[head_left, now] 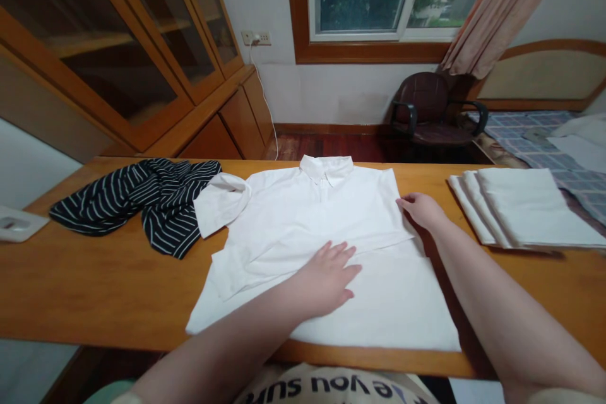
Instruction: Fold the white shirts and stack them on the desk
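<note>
A white collared shirt (312,214) lies spread on the wooden table, its collar toward the far edge. One sleeve sticks out at the left, while the right side is folded in along a straight edge. My left hand (326,281) rests flat on the lower middle of the shirt with its fingers spread. At the shirt's right edge, below the shoulder, my right hand (423,209) pinches the fabric between thumb and fingers. The lower part of the shirt reaches close to the near table edge.
A black-and-white striped garment (156,192) lies crumpled at the left, touching the shirt's sleeve. Folded white cloths (525,205) are stacked at the right on the wooden table (108,290). Beyond stand a glass-door cabinet (189,85), an armchair (426,107) and a bed (544,132).
</note>
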Tool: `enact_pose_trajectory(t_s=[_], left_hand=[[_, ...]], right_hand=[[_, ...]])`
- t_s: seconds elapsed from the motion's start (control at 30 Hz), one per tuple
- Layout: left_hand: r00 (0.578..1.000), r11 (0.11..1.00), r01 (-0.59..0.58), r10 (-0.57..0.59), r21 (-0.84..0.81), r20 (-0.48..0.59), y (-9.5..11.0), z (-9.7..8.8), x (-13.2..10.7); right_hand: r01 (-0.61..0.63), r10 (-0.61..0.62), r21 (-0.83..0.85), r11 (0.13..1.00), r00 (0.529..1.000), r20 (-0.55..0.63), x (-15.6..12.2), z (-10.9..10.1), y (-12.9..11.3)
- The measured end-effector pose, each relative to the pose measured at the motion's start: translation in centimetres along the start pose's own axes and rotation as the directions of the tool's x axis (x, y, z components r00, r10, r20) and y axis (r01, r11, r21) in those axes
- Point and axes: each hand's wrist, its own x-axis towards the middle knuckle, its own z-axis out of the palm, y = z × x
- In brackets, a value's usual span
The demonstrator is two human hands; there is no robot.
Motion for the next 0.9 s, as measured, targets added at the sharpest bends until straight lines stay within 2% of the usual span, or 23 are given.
enact_pose_trajectory(t_s=[0.07,0.1,0.2,0.27,0.37,0.43,0.7,0.9], left_hand=[[0.993,0.993,-0.115,0.115,-0.004,0.016,1.2,0.1,4.9],[0.992,0.992,-0.123,0.123,0.001,0.013,1.8,0.5,7.4],[0.997,0.999,-0.05,0.051,0.019,-0.05,2.8,2.5,13.6],[0.996,0.999,-0.042,0.044,0.027,-0.081,3.1,4.2,15.8],[0.995,0.998,-0.061,0.062,0.011,-0.081,3.2,6.1,16.6],[0.995,0.998,-0.06,0.06,0.002,-0.086,3.1,6.5,16.4],[0.981,0.986,-0.159,0.162,0.041,-0.102,3.1,5.8,16.2],[0.986,0.993,-0.084,0.094,0.077,-0.135,3.6,5.8,16.0]], right_hand=[[0.01,-0.01,-0.012,1.0,0.999,0.039,2.5,-0.3,-0.5],[0.012,-0.01,-0.021,1.0,0.998,0.055,3.5,-0.4,-0.8],[-0.001,0.004,-0.047,0.999,0.998,0.068,5.8,-0.5,-1.3],[-0.001,0.004,-0.049,0.999,0.999,0.046,6.7,-0.2,-1.5],[0.027,-0.027,-0.029,0.999,0.999,0.017,7.7,0.2,-1.4],[0.054,-0.054,-0.004,0.999,0.998,0.012,8.3,0.5,-1.3],[0.052,-0.051,0.058,0.997,0.999,-0.017,10.6,0.3,-1.9],[0.05,-0.036,0.165,0.985,0.995,-0.088,11.0,0.5,-1.0]])
